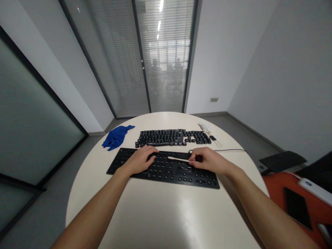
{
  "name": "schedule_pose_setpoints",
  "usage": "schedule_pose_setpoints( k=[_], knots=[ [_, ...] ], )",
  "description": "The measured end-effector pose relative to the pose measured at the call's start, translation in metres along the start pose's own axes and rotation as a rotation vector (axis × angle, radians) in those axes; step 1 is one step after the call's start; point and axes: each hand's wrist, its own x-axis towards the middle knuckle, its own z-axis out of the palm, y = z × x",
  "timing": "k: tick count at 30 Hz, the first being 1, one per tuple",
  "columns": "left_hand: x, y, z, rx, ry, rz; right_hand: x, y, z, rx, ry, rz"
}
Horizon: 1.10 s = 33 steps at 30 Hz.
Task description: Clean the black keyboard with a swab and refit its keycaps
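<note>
A black keyboard base [166, 173] stripped of its keycaps lies slightly slanted across the table in front of me. My left hand [140, 159] rests on its left part, fingers stretched out and thumb apart, with nothing held. Between the fingertips of my right hand [206, 159] is a thin pale cotton swab [178, 159], its tip pointing left over the middle of the base. Beyond the base, loose black keycaps [160, 136] are laid out in keyboard order. The right hand covers part of the base's upper right side.
A crumpled blue cloth [117, 137] lies at the back left of the round white table [155, 214]. At the back right are a whitish plastic bag [204, 127] and a small wire tool [217, 141]. A cable [232, 149] runs rightward. An orange chair seat [277, 185] holds a dark phone [297, 207].
</note>
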Motion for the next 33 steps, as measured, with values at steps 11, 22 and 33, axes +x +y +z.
schedule_pose_setpoints(
  k=[11,22,33],
  knots=[
    [-0.0004,-0.0037,0.0023,-0.003,0.015,0.013,0.0014,0.0067,-0.0004,0.006,0.06,0.008],
    [0.0002,-0.0021,0.0008,-0.011,0.017,0.016,0.0019,0.0088,-0.002,-0.026,0.086,0.012],
    [-0.0001,-0.0019,0.0006,-0.007,0.012,0.014,0.0048,0.0025,0.0017,-0.034,0.085,-0.007]
  ],
)
